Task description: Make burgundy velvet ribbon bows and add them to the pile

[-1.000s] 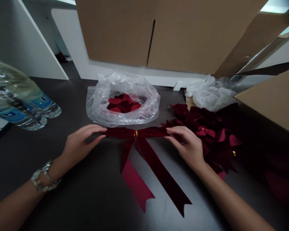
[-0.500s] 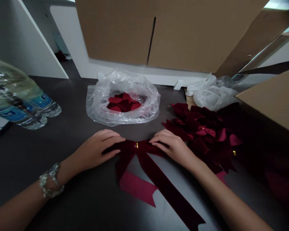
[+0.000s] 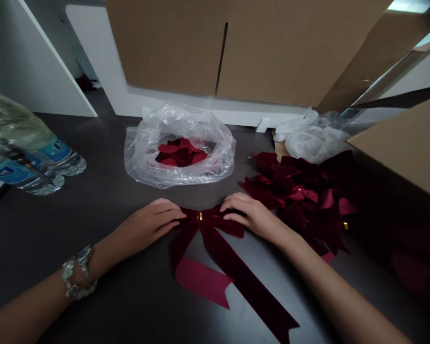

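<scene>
A dark red velvet ribbon bow (image 3: 218, 248) lies on the dark tabletop, its middle bound by a small gold tie. Two long notched tails trail toward me; the left one is folded over, showing its pinker underside. My left hand (image 3: 152, 222), with a beaded bracelet (image 3: 78, 272) at the wrist, has its fingers closed on the bow's left loop. On the other side, my right hand (image 3: 249, 215) holds the right loop between thumb and fingers. Part of each loop is hidden under the fingers.
Beyond the bow sits an open clear plastic bag (image 3: 139, 165) with red bows (image 3: 182, 154) inside. More dark red bows (image 3: 301, 205) are heaped at the right, beside crumpled white plastic (image 3: 313, 138). Water bottles (image 3: 39, 153) stand left; a cardboard sheet (image 3: 265, 52) rises behind.
My left thumb has moved up toward the fingers on the left loop. More of the right loop's notched lower end shows below my right hand. The view has shifted slightly.
</scene>
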`<state>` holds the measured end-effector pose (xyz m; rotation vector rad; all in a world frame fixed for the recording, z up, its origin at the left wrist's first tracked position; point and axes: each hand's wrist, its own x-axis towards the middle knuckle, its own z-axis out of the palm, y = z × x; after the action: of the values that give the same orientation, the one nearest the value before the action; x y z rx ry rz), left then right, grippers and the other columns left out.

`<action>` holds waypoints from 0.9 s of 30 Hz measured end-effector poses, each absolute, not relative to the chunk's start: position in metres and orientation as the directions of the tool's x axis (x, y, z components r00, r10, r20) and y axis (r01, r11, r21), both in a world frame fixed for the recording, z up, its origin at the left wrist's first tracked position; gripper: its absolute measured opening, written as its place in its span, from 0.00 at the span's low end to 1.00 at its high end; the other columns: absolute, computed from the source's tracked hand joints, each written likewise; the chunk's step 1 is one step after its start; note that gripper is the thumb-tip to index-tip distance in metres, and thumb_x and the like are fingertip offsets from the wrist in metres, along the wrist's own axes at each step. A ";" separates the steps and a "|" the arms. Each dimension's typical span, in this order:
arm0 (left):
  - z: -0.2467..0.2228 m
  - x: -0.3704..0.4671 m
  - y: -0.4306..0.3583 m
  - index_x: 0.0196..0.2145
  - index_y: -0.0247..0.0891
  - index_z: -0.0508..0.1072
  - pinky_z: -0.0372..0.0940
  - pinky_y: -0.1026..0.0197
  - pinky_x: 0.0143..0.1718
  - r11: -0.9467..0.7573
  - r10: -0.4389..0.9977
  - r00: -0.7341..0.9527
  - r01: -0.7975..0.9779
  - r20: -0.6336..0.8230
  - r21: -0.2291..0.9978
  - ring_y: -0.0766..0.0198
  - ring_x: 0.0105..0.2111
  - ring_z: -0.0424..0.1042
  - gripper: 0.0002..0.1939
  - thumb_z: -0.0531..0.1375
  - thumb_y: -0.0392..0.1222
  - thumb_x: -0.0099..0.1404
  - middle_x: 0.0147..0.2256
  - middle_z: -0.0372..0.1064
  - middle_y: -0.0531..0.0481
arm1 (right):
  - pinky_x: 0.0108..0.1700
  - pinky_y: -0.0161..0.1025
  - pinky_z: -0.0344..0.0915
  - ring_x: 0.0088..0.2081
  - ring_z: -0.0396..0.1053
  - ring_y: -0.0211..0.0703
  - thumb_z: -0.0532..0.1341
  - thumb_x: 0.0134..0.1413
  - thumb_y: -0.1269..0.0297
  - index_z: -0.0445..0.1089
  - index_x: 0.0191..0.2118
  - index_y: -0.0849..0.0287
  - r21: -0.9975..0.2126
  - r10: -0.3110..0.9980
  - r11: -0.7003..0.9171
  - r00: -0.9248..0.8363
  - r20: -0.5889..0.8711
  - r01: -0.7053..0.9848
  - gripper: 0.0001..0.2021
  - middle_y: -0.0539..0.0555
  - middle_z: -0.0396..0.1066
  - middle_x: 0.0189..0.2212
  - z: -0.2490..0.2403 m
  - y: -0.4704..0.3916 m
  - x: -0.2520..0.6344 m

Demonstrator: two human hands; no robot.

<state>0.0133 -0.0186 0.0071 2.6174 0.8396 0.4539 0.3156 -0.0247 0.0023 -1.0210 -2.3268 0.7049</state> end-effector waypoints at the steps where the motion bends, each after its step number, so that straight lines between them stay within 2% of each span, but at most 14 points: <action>1: 0.006 0.013 -0.018 0.49 0.42 0.70 0.63 0.59 0.50 -0.761 0.607 0.771 0.493 0.194 0.422 0.62 0.47 0.67 0.12 0.51 0.40 0.71 0.45 0.70 0.48 | 0.48 0.40 0.65 0.44 0.68 0.43 0.58 0.60 0.63 0.70 0.41 0.56 -0.627 0.768 0.588 -0.596 0.234 0.512 0.06 0.55 0.70 0.39 0.002 -0.024 0.316; 7: 0.003 0.000 -0.009 0.46 0.40 0.71 0.64 0.58 0.49 -0.685 0.705 0.685 0.592 0.183 0.424 0.60 0.45 0.69 0.13 0.51 0.44 0.70 0.44 0.72 0.47 | 0.48 0.42 0.64 0.44 0.67 0.44 0.58 0.60 0.61 0.68 0.42 0.56 -0.575 0.771 0.600 -0.594 0.228 0.557 0.07 0.55 0.71 0.39 0.003 -0.024 0.315; 11: 0.006 -0.006 0.002 0.45 0.40 0.72 0.66 0.59 0.45 -0.677 0.703 0.694 0.585 0.158 0.447 0.60 0.42 0.71 0.12 0.55 0.46 0.67 0.41 0.74 0.48 | 0.46 0.42 0.65 0.42 0.67 0.44 0.57 0.61 0.62 0.68 0.42 0.57 -0.527 0.779 0.604 -0.582 0.234 0.598 0.07 0.55 0.70 0.38 0.004 -0.026 0.313; 17: 0.003 -0.008 0.013 0.40 0.40 0.72 0.65 0.63 0.42 -0.688 0.689 0.697 0.543 0.199 0.481 0.63 0.39 0.72 0.08 0.55 0.43 0.68 0.39 0.73 0.50 | 0.45 0.42 0.65 0.41 0.67 0.44 0.54 0.62 0.71 0.64 0.43 0.58 -0.458 0.806 0.586 -0.535 0.251 0.668 0.06 0.55 0.68 0.38 0.001 -0.027 0.316; 20: 0.002 -0.010 0.013 0.38 0.40 0.71 0.64 0.64 0.42 -0.704 0.674 0.709 0.532 0.207 0.471 0.64 0.39 0.71 0.07 0.54 0.40 0.68 0.37 0.72 0.51 | 0.44 0.40 0.65 0.41 0.66 0.42 0.53 0.61 0.74 0.63 0.39 0.58 -0.482 0.802 0.589 -0.543 0.249 0.649 0.06 0.55 0.67 0.38 0.000 -0.026 0.320; 23: 0.005 -0.011 0.009 0.36 0.40 0.71 0.62 0.65 0.42 -0.741 0.629 0.753 0.508 0.191 0.439 0.65 0.39 0.69 0.10 0.50 0.35 0.69 0.37 0.71 0.52 | 0.45 0.39 0.64 0.42 0.66 0.42 0.52 0.62 0.74 0.64 0.37 0.57 -0.513 0.785 0.603 -0.569 0.244 0.612 0.07 0.55 0.68 0.39 0.001 -0.026 0.324; 25: 0.009 -0.011 0.005 0.37 0.40 0.71 0.61 0.64 0.43 -0.748 0.622 0.762 0.510 0.181 0.425 0.65 0.40 0.68 0.11 0.50 0.32 0.68 0.38 0.71 0.51 | 0.47 0.39 0.64 0.44 0.67 0.41 0.52 0.62 0.73 0.66 0.38 0.57 -0.522 0.780 0.608 -0.571 0.254 0.598 0.08 0.55 0.69 0.39 0.003 -0.028 0.325; 27: 0.012 -0.012 0.000 0.39 0.39 0.70 0.61 0.63 0.45 -0.744 0.625 0.763 0.516 0.168 0.426 0.64 0.41 0.68 0.08 0.52 0.34 0.67 0.39 0.70 0.50 | 0.49 0.40 0.63 0.45 0.67 0.42 0.53 0.62 0.72 0.68 0.40 0.57 -0.529 0.782 0.605 -0.568 0.255 0.595 0.08 0.55 0.69 0.41 0.005 -0.031 0.326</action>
<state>-0.0115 0.0002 0.0122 2.6033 0.8745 0.4282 0.3265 -0.0308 0.0048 -1.0923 -2.3648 0.5377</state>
